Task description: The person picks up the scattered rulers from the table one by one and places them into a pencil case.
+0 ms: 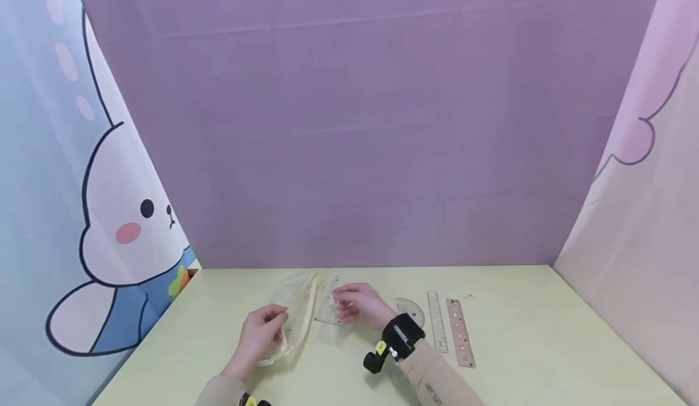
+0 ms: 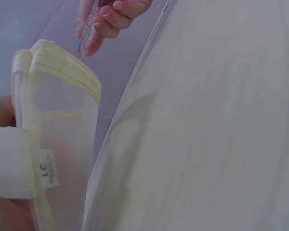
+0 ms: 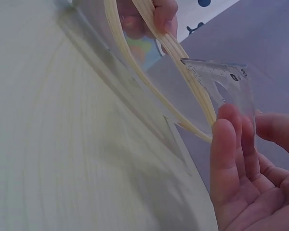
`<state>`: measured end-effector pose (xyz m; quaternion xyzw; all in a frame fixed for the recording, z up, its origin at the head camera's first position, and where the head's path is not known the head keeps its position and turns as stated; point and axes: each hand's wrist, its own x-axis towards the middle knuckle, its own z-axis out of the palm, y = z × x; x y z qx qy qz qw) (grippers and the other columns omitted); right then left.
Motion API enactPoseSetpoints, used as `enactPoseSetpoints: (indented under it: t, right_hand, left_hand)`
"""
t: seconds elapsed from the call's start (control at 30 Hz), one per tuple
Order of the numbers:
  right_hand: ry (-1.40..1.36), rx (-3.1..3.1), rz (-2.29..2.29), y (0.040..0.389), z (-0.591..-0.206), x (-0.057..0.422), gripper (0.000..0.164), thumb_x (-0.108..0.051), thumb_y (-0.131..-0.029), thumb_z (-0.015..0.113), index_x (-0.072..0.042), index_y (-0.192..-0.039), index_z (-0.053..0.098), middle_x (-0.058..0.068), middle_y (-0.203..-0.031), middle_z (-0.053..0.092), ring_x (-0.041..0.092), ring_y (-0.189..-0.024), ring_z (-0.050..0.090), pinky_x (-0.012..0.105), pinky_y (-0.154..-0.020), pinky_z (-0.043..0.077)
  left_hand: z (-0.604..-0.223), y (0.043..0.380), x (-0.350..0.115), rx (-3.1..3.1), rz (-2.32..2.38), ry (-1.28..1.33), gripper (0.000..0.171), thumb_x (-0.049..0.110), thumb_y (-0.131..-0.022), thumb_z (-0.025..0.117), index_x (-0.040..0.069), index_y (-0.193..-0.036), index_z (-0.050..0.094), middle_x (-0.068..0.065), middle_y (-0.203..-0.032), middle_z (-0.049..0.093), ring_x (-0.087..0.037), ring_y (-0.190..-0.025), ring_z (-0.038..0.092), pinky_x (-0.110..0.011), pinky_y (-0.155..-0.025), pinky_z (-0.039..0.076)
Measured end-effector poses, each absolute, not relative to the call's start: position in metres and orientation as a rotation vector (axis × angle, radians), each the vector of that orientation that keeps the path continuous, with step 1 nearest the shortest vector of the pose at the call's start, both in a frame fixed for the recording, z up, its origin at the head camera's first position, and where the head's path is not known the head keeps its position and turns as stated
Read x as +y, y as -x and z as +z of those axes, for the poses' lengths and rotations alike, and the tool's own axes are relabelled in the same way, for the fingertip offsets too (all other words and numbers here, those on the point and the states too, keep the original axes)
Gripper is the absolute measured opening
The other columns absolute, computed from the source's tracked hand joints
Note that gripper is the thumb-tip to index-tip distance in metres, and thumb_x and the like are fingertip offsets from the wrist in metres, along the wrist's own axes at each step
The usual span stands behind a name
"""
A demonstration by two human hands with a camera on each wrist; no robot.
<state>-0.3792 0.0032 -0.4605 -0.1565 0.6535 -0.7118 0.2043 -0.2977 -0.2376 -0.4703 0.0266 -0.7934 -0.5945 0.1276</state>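
Observation:
My left hand (image 1: 261, 333) grips a see-through pouch (image 1: 299, 315) with a cream-coloured rim, and its mouth gapes toward the right. A small printed tag (image 2: 48, 168) hangs on the pouch in the left wrist view. Between thumb and fingers, my right hand (image 1: 360, 304) pinches a clear set square (image 1: 329, 309). In the right wrist view the set square (image 3: 226, 79) points one corner at the pouch's rim (image 3: 192, 89). The two overlap there, and I cannot tell if they touch.
On the table (image 1: 519, 339), right of my hands, lie a clear protractor (image 1: 411, 310), partly behind my wrist, a clear ruler (image 1: 437, 321) and a pinkish ruler (image 1: 461, 333). A tiny thin item (image 1: 469, 297) lies beyond them. Purple cloth (image 1: 371, 121) hangs behind.

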Motion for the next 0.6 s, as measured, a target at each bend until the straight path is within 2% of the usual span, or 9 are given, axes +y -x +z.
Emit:
enactPoseSetpoints:
  t: [0.17,0.4,0.6]
  right_hand:
    - [0.450,1.842,-1.963,0.377,-0.457,-0.006,0.036,-0.015,-0.092,0.064,0.010,-0.117,0.058,0.006,-0.076,0.062,0.014,-0.060,0.062,0.029,-0.058,0.057]
    - [0.404,1.879,-1.955,0.378,-0.459,-0.016,0.026,-0.015,-0.089,0.068,0.006,-0.105,0.064,0.006,-0.073,0.063,0.013,-0.057,0.061,0.026,-0.054,0.055]
    - [0.387,1.929,-1.918,0.373,-0.455,-0.025,0.024,-0.014,-0.087,0.069,0.004,-0.102,0.066,0.006,-0.074,0.064,0.014,-0.056,0.061,0.027,-0.054,0.055]
  left_hand:
    - [-0.470,0.298,-0.237,-2.307,-1.728,-0.074,0.014,0.003,-0.088,0.064,-0.004,-0.099,0.069,-0.009,-0.066,0.056,-0.015,-0.049,0.053,-0.025,-0.047,0.048]
    - [-0.471,0.298,-0.236,-2.311,-1.720,-0.074,0.014,0.003,-0.087,0.064,-0.005,-0.098,0.069,-0.009,-0.065,0.056,-0.015,-0.049,0.053,-0.025,-0.047,0.048]
    - [-0.470,0.298,-0.236,-2.321,-1.708,-0.072,0.014,0.003,-0.088,0.064,-0.004,-0.098,0.069,-0.007,-0.064,0.056,-0.015,-0.049,0.053,-0.024,-0.047,0.048]
